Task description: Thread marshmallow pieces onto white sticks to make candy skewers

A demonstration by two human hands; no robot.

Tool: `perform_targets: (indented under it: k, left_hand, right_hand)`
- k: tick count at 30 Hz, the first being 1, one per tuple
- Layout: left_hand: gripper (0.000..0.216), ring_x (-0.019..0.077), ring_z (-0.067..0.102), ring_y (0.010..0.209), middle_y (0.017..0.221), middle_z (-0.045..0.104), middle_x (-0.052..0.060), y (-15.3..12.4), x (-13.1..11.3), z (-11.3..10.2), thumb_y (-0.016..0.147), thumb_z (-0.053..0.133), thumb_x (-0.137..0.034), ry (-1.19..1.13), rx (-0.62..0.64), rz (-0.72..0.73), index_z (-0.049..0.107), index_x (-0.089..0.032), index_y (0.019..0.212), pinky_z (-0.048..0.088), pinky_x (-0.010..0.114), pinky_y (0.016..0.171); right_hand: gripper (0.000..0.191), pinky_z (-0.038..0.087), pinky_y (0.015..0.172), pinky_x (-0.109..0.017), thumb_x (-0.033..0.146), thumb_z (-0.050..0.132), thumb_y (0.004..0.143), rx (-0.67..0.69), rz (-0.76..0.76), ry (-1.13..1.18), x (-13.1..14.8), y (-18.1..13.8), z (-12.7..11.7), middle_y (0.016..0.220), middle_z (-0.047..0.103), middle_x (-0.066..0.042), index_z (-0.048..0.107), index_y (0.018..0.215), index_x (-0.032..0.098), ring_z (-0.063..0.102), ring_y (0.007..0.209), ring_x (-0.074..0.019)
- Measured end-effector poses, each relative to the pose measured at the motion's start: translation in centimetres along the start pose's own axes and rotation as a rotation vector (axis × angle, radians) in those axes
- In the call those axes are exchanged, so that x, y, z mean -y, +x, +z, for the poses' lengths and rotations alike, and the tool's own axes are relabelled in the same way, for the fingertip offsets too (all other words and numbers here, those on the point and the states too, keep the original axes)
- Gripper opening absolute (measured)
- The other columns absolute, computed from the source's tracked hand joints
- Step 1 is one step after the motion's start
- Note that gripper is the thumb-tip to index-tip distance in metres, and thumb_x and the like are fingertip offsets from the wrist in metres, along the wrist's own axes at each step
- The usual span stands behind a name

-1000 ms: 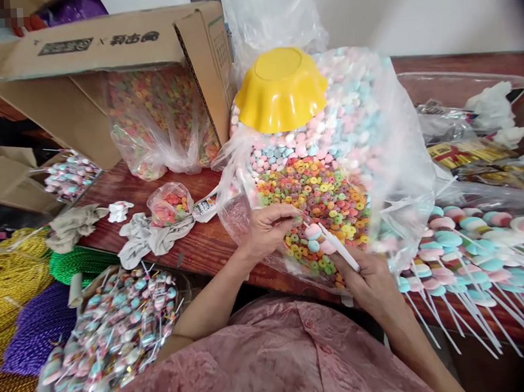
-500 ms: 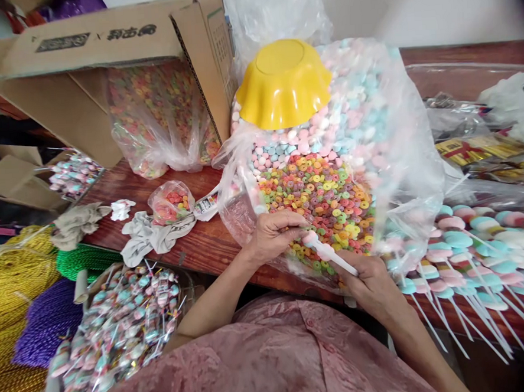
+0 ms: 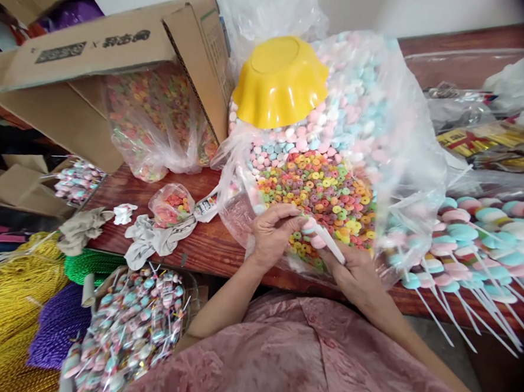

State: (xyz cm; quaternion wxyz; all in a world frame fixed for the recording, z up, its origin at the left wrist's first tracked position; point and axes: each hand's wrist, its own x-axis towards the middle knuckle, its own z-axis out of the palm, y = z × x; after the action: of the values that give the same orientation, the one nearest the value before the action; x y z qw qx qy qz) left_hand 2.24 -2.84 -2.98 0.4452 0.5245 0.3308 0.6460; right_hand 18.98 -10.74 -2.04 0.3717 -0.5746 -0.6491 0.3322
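Obs.: your right hand [image 3: 355, 273] grips the white stick [image 3: 331, 246] by its lower end, fingers clenched round it, with the stick slanting up and to the left. Your left hand [image 3: 271, 234] pinches the pink candy pieces [image 3: 309, 225] at the stick's tip, thumb and fingertips closed on them.

Position: stick and both hands sit at the near edge of the bench [image 3: 203, 247], just in front of the open clear plastic bag [image 3: 401, 152]. The stick's tip lies over the coloured ring candies [image 3: 319, 186] in the bag's front. Pastel round candies [image 3: 354, 107] are heaped behind them, and a yellow bowl [image 3: 279, 82] lies upside down on that heap.

Right of the bag: finished candy sticks [image 3: 468, 236] lie in rows, handles pointing toward you.

Left of the bag: a small bag of ring candies [image 3: 170, 204] rests among grey rags [image 3: 152, 241]. A tipped cardboard box [image 3: 81, 71] stands behind them.

Below the bench edge, left: a pile of wrapped lollipops [image 3: 128, 328] beside yellow cord [image 3: 14, 288], green cord [image 3: 88, 263] and purple cord [image 3: 59, 324].
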Motion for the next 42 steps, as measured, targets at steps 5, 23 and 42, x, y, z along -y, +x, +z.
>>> perform_targets:
  k: [5, 23, 42]
  left_hand:
    - [0.009, 0.0163, 0.071, 0.086, 0.087, 0.078, 0.005, 1.2, -0.8, 0.2, 0.086, 0.071, -0.023, 0.261, 0.232, 0.219, 0.080, -0.022, 0.085, 0.056, 0.032, 0.083]
    - [0.075, 0.0096, 0.064, 0.070, 0.071, 0.066, -0.007, -0.6, -1.2, 3.3, 0.066, 0.089, -0.028, -0.338, -0.059, -0.469, 0.056, -0.023, 0.133, 0.051, 0.024, 0.077]
    - [0.047, 0.0174, 0.063, 0.088, 0.096, 0.069, 0.004, -3.6, -0.7, 0.8, 0.089, 0.068, -0.040, 0.257, 0.320, -0.164, 0.056, -0.024, 0.132, 0.051, 0.035, 0.086]
  right_hand:
    - [0.034, 0.028, 0.051, -0.025, 0.036, 0.052, 0.094, 0.022, -0.019, -0.124, -0.2, 1.1, -2.4, 0.054, 0.041, 0.003, 0.059, 0.066, 0.018, 0.037, 0.050, -0.0110]
    - [0.035, 0.031, 0.044, -0.028, 0.031, 0.052, 0.096, -0.170, -0.131, -0.050, -2.0, 0.4, -0.5, 0.052, 0.044, 0.002, 0.054, 0.063, 0.022, 0.041, 0.045, -0.0137]
    - [0.042, 0.032, 0.049, -0.028, 0.039, 0.064, 0.089, -0.424, 0.118, -0.020, -2.1, -1.1, -3.0, 0.051, 0.042, 0.003, 0.047, 0.055, 0.021, 0.038, 0.048, -0.0117]
